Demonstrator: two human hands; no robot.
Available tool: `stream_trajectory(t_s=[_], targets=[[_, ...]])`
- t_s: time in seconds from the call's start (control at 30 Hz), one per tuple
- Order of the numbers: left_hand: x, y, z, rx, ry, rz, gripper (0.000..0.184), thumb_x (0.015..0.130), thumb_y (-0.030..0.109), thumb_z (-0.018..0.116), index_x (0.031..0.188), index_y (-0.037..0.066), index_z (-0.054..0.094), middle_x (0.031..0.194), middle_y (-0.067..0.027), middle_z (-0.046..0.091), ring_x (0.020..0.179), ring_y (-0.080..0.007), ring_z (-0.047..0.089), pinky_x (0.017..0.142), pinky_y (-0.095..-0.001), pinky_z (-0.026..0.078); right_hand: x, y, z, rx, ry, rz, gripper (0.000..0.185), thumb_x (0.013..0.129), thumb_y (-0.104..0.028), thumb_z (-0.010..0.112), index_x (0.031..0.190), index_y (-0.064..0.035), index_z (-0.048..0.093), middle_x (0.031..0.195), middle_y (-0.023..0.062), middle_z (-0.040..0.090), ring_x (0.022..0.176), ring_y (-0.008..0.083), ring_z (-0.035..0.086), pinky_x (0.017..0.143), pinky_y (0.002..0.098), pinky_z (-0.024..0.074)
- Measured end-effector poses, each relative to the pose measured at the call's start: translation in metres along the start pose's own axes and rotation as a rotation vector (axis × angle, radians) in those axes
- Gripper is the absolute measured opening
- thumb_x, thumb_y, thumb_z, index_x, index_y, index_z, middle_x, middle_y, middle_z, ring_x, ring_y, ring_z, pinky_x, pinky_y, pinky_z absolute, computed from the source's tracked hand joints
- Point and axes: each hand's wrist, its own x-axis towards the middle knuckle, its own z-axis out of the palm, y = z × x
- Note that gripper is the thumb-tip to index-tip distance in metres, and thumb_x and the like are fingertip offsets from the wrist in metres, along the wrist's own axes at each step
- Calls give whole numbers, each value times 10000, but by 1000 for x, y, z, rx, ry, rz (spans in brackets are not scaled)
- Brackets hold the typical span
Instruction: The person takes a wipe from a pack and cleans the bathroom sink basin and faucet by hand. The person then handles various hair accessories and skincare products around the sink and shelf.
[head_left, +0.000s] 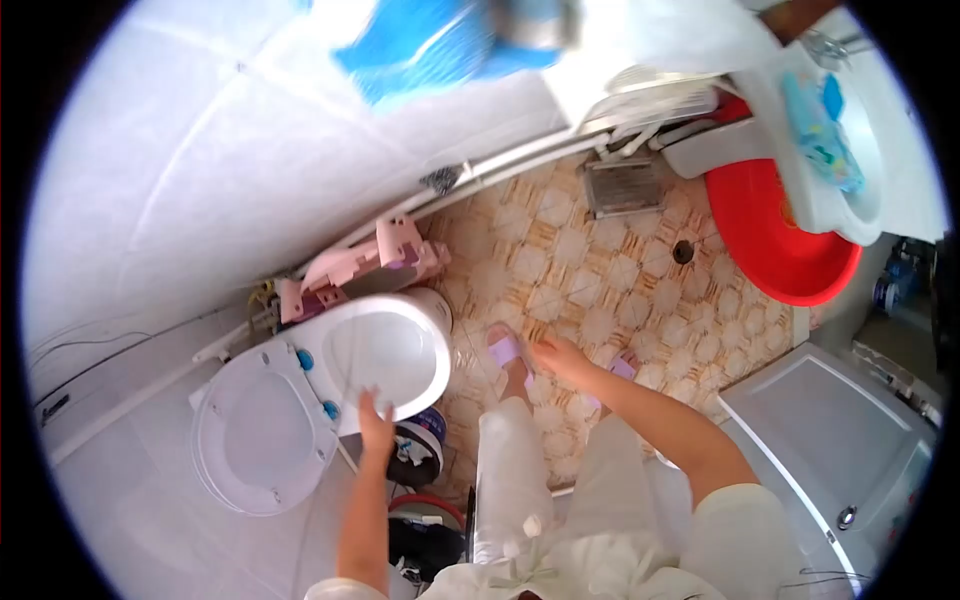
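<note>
At far left the toilet point(437, 375) sits in the corner against the tiled wall point(215, 130), its lid point(262, 440) swung back and two blue hinge caps point(305, 359) showing between lid and bowl; a pink plastic piece point(345, 263) stands between the wall and the bowl; the left hand point(376, 425) is at the near rim of the bowl, its fingers pointing inward and blurred — whether they touch the rim or grip anything, I cannot tell; just beside the toilet is a bin point(432, 422) with a dark liner, and nearer the person a red-rimmed container point(440, 503) with dark contents; at the top, something bright blue point(425, 50) hangs into view, blurred; lilac slippers point(505, 350) are on the person's feet over the patterned floor point(530, 265); the right hand point(560, 358) is between the feet as seen from above, well apart from the left, its fingers bent and close together — I cannot tell whether it holds anything; farther right come a grey ribbed object point(622, 187) near the wall and a round drain point(683, 252); a red basin point(730, 240) lies partly under the sink point(866, 190), where a light-blue packet point(820, 130) rests; at far right, a white-framed panel point(830, 420) bears a metal knob point(848, 517).
</note>
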Motion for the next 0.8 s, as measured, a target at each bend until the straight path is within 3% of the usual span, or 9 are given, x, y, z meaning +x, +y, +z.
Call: stream_trajectory(t_s=[0.07,0.13,0.17,0.23,0.3,0.43,0.5,0.6,0.8], targets=[[-44,-1,6,-138,-160,-202,496,704,81,694,1168,3,534,1217,-252,508,1148,-402,475,996,-438,366,-14,74,-21,-150,98,-70,324,818,-326,595,869,-7,624,719,101,636,663,188,607,586,328,462],[-101,67,23,-20,-45,114,398,678,81,704,1047,-4,582,1142,-251,545,1105,-407,502,963,-452,387,-80,100,-115,-213,148,-163,295,812,-300,617,848,-7,621,742,98,649,667,184,612,606,322,469],[-133,61,44,-212,-73,-1,349,685,98,701,1012,19,606,1150,-257,542,1117,-411,490,963,-462,383,-114,123,-138,-274,210,-161,282,810,-286,621,853,-7,624,749,92,654,670,180,615,617,318,474],[-181,118,22,-60,-123,-12,327,716,151,685,1025,62,624,1176,-253,537,1167,-394,461,975,-447,380,-198,131,-162,-148,237,-82,263,816,-269,611,875,-14,634,748,76,653,675,168,621,628,310,479],[-188,157,24,-61,-149,65,316,718,154,685,1015,58,632,1170,-248,541,1158,-385,472,963,-444,388,-246,146,-196,-85,211,-57,205,852,-157,599,978,3,629,813,69,642,716,116,591,644,248,483],[-185,272,14,-106,-87,106,316,737,178,675,1021,50,627,1107,-190,586,1057,-348,548,909,-407,435,-341,154,-232,32,302,-166,214,857,-136,588,1009,10,624,842,67,644,731,115,599,665,243,492],[-163,265,38,-277,-105,203,317,756,167,652,1041,38,601,1076,-172,600,1033,-333,562,895,-392,443,-379,157,-242,117,343,-234,207,842,-151,601,959,17,632,834,83,660,725,144,627,665,279,513],[-179,372,14,-241,2,279,287,761,146,640,1027,42,609,1067,-168,603,1029,-332,562,899,-388,442,-410,179,-257,133,347,-291,226,857,-131,596,1023,21,613,876,89,650,756,144,623,693,272,513],[-193,462,15,-228,-61,492,257,778,160,646,1010,51,637,1066,-171,607,1026,-325,569,891,-377,445,-438,226,-275,121,570,-362,221,871,-101,570,1060,11,590,900,80,642,759,148,616,690,278,508]])
